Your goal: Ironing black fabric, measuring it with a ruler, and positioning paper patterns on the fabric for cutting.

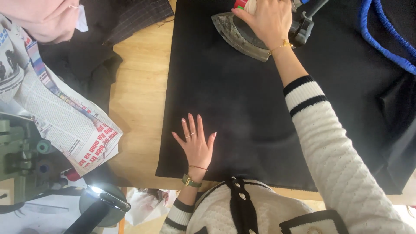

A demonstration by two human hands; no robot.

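Observation:
A large black cloth [242, 99] lies spread flat on a wooden table [138, 99]. My left hand [195, 141] rests flat on the cloth near its front left corner, fingers spread, holding nothing. My right hand [268, 21] is stretched to the far side and grips the handle of a heavy metal iron [236, 37], whose sole points left on the cloth. A watch and a thin bracelet are on my left wrist.
A crumpled newspaper [56, 112] lies at the left edge. Dark garments [91, 60] and pink fabric [43, 17] are piled at the far left. A blue cord [381, 39] crosses the far right. A green machine [17, 151] and a lamp [102, 201] stand at lower left.

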